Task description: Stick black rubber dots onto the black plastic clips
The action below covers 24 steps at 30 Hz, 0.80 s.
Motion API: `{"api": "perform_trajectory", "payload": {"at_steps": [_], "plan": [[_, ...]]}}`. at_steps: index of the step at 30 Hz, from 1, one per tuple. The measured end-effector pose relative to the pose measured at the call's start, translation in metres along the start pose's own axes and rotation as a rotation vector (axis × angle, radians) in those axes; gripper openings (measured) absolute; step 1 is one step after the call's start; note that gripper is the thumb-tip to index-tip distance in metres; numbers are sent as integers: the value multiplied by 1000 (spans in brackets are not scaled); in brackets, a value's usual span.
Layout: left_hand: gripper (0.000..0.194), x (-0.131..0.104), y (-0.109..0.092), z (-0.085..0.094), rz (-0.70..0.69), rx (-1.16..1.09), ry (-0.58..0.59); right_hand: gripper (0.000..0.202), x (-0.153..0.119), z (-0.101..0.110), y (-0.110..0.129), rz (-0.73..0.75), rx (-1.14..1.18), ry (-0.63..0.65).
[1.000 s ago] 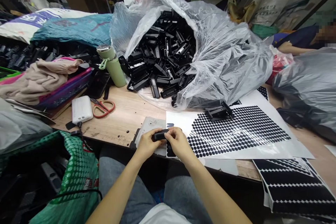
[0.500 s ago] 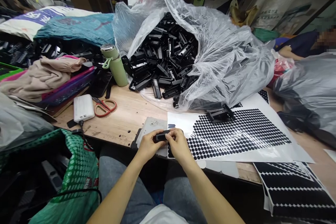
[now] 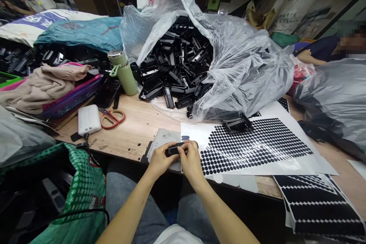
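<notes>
Both hands hold one small black plastic part (image 3: 174, 149) over the table's front edge. My left hand (image 3: 159, 159) grips its left end, fingers closed round it. My right hand (image 3: 190, 158) pinches the other end, with thumb and fingertips on the part's top face; what lies under those fingertips is hidden. Just right of the hands lies a white sheet of round black stickers (image 3: 243, 146). Another black plastic part (image 3: 238, 124) rests on that sheet's far side. Under the hands is a grey metal plate (image 3: 162, 137).
A clear plastic bag (image 3: 237, 61) spills many black parts (image 3: 183, 72) onto the table. To the left are a green bottle (image 3: 127, 78), red-handled scissors (image 3: 113, 119) and a white power bank (image 3: 89, 119). A green bag (image 3: 88, 183) hangs at front left. A person's arm (image 3: 310, 57) shows far right.
The hands stay closed on the black part, with the right fingers shifted slightly over it. The whole view has drifted a little to the left.
</notes>
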<state>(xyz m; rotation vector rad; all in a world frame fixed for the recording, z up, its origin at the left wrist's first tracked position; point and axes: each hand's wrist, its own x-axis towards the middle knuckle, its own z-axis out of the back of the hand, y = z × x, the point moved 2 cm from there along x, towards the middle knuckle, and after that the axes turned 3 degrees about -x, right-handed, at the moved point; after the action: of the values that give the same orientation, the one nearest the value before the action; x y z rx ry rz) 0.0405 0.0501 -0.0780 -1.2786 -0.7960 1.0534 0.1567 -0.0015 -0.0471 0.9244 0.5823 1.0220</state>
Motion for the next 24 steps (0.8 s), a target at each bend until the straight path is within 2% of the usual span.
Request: {"api": "perform_trajectory", "payload": {"at_steps": [2,5,6,7,8,11,13,14,16,18,21,24], "plan": [[46,-2,1,-1,11,-27,20,13,-1,1,-6,-17,-13,-82],[45,-9,-4,2,27,-116,80,30,-2,12,-14,-32,-11,-195],[43,-10,-9,6,-6,-128,48,31,-2,19,-16,-28,0,-216],[40,-8,-16,11,-63,-113,-31,30,-3,26,-18,-26,16,-232],[38,-2,-24,16,-137,-73,-157,29,-3,34,-19,-31,33,-244],[37,39,-49,27,-302,150,-583,25,-6,51,-18,-49,83,-249],[40,84,-60,21,-263,346,-679,24,-9,55,-16,-39,111,-238],[40,108,-62,15,-195,462,-689,23,-11,55,-16,-29,124,-230],[40,149,-63,2,-140,517,-699,20,-14,54,-16,-14,143,-214],[39,177,-59,-10,-91,537,-713,19,-16,55,-19,-10,144,-201],[35,193,-52,-18,-36,559,-735,19,-12,66,-27,5,107,-191],[32,190,-50,-12,-48,576,-715,19,3,82,-35,9,22,-204]]}}
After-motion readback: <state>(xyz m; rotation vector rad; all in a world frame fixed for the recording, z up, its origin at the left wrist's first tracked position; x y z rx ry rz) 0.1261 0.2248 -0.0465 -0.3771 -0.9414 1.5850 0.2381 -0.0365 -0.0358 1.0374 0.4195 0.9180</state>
